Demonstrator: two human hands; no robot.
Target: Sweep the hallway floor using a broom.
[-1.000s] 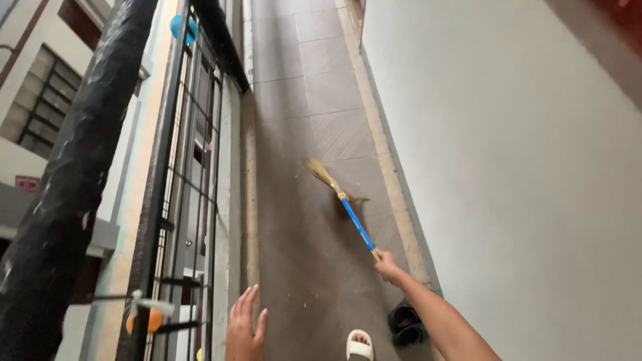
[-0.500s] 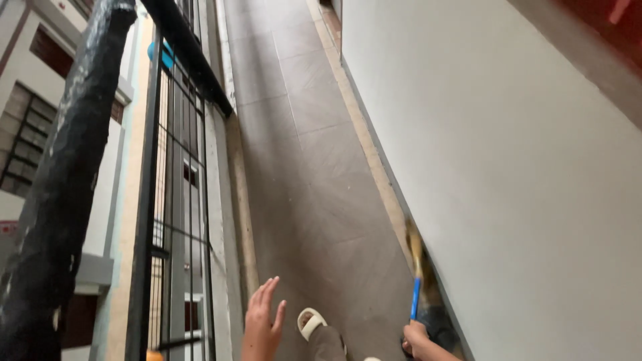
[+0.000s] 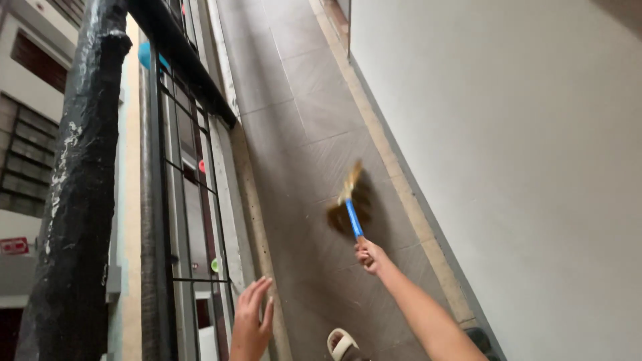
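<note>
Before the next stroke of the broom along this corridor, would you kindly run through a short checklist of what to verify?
1. Grip: right hand closed around the blue handle of the broom: ok.
2. Left hand free, fingers spread, holding nothing: ok.
3. Bristles touching the tiled floor: cannot tell, they are blurred.
4. Floor ahead free of obstacles: ok.
5. Broom clear of the white wall and the black railing: ok.
6. Foot in the pale slipper apart from the bristles: ok.
</note>
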